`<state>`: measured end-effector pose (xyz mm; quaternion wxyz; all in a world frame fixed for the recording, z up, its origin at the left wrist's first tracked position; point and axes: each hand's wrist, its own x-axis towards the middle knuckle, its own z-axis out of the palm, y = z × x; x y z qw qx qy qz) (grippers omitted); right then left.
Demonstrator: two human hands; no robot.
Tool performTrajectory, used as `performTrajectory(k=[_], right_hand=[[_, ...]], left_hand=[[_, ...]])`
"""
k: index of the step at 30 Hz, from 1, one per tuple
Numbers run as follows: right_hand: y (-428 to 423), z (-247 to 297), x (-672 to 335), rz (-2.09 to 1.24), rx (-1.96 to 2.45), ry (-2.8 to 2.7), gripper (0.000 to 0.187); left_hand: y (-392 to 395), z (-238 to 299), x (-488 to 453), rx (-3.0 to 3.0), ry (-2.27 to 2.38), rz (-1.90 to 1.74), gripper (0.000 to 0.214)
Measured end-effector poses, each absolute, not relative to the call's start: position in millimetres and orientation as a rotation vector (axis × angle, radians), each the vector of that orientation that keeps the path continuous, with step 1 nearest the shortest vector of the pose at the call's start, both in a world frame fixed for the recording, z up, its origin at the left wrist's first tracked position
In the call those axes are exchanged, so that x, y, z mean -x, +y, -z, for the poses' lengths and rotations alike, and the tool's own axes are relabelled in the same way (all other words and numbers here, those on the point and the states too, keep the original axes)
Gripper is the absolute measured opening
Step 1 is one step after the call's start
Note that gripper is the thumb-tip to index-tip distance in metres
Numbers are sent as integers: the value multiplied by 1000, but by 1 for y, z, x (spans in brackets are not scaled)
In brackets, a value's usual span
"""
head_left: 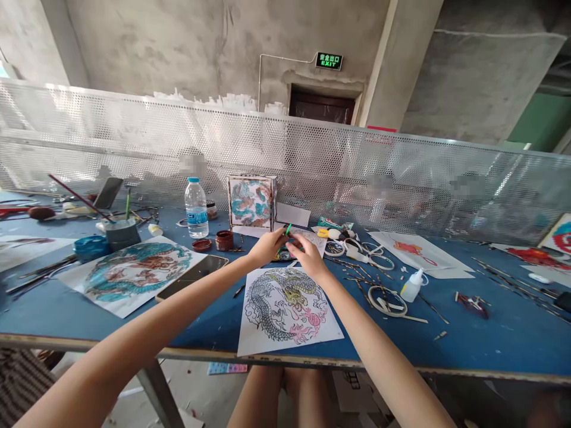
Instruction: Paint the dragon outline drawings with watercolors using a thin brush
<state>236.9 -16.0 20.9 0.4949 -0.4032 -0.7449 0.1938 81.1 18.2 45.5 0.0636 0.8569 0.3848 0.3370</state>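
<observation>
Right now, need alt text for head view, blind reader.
A person's left hand and right hand are close together at a slim green item, just beyond a partly coloured dragon drawing on a cluttered blue table. A water bottle stands nearby.

Lettering: One Legible Entry, One Illegible

Item 1. Exit sign (329, 60), on the bare wall (178, 47) above the dark door (322, 108); two lines, green on a dark ground: "安全出口" over "EXIT".

Item 2. Clear plastic bottle (196, 195); blue label (194, 217) with white marking, too small to read.
</observation>
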Motion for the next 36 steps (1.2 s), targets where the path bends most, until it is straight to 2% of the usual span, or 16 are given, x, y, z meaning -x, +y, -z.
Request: performTrajectory(k=[3,7,11,13,16,25,36], right_hand=[[-9,-31,-224,-460,1106,-1787,39],[-2,-48,-215,-237,1346,-1863,30],[-2,-45,-217,-25,1377,-1932,26],[-3,-36,-220,-17,1329,-1981,26],[-2,-23,-226,-58,1225,-2019,23],[-5,-16,-234,-144,1077,-2050,20],[-4,-15,-237,-207,1126,-2018,20]], left_hand=[[21,-42,-80,-2522,1187,-1085,30],[24,-40,-76,-2440,1118,-1096,46],[22,-42,-55,-2383,1220,-1101,69],[22,-42,-38,-2286,1250,-1152,63],[26,-39,-11,-2111,1158,-995,44],[16,-27,-6,-2428,1510,-473,47],[-1,-25,-16,-2548,1733,-304,40]])
